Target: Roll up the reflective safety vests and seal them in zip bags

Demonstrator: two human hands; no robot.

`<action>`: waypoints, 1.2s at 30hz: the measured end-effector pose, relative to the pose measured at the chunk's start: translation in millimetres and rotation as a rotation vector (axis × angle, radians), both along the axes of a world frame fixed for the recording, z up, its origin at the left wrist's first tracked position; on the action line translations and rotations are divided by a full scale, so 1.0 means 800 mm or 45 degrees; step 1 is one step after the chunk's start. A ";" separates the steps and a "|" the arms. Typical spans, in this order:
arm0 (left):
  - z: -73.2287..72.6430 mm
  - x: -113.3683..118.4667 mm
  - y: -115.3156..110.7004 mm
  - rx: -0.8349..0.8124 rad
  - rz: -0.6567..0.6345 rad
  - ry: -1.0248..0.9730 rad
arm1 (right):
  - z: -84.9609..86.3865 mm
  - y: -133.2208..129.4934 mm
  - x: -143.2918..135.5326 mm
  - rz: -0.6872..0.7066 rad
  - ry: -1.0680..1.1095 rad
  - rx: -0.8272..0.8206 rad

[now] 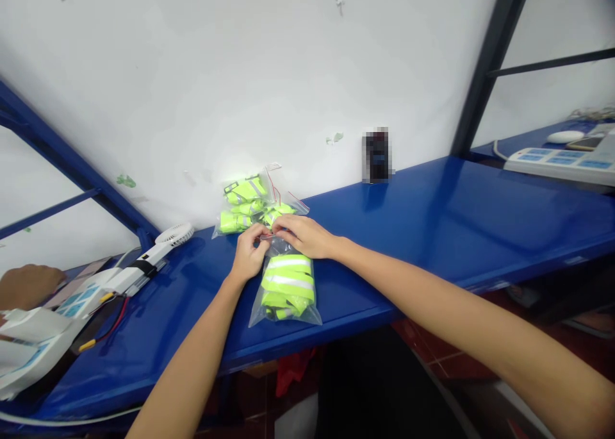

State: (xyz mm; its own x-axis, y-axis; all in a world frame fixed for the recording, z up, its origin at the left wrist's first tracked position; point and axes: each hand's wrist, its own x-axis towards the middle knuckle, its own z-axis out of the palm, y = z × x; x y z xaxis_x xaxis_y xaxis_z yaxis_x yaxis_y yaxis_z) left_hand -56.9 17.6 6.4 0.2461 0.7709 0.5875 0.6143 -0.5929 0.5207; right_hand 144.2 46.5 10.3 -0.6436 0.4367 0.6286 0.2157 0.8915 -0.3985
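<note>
A clear zip-lock bag (307, 312) lies on the blue table near its front edge, its zip end pointing toward the wall. Inside is a folded neon-yellow reflective vest or strap (288, 284) with silvery bands. My left hand (250, 250) pinches the left part of the bag's zip end. Fingers bent, my right hand (303, 235) grips the same end just to the right, close to the left fingertips. Just beyond both hands, several similar bags with neon-yellow reflective items (246, 192) are piled against the wall.
The blue table (408, 227) runs along a white wall. At left lie a small white fan (175, 234), white power strips (62, 327) and wires; another person's hand (31, 286) is there. A dark blurred object (377, 157) stands by the wall. Another power strip (562, 160) is far right.
</note>
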 end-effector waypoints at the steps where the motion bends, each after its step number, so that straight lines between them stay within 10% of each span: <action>1: -0.001 0.000 0.000 0.015 0.007 -0.017 | 0.001 -0.001 0.000 -0.004 -0.004 0.001; 27: -0.002 0.000 0.003 -0.184 0.146 -0.239 | -0.003 0.006 0.003 -0.236 0.001 -0.099; 36: -0.009 0.004 0.005 -0.245 0.066 -0.291 | 0.004 0.018 0.005 -0.177 -0.022 -0.507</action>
